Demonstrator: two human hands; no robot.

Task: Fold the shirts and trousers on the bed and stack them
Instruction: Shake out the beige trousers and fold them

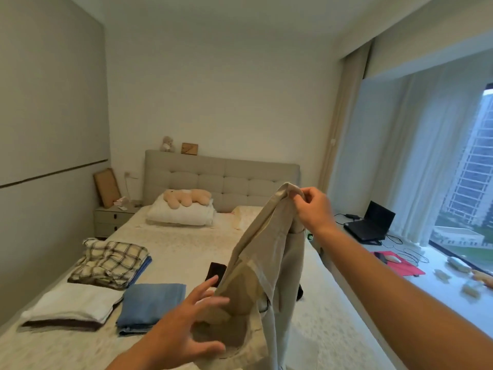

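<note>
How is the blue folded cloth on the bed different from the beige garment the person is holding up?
The blue folded cloth lies flat on the bed, a neat rectangle; the beige garment hangs unfolded in the air. No hand touches the blue one; the right hand pinches the beige one's top and the left hand spreads open against its lower part. Both are plain, single-coloured fabric.

Beige trousers [262, 263] look like matt woven cloth; the bed [186, 244] cover is pale, textured fabric; the far headboard [224, 180] is tufted, matt upholstery.
</note>
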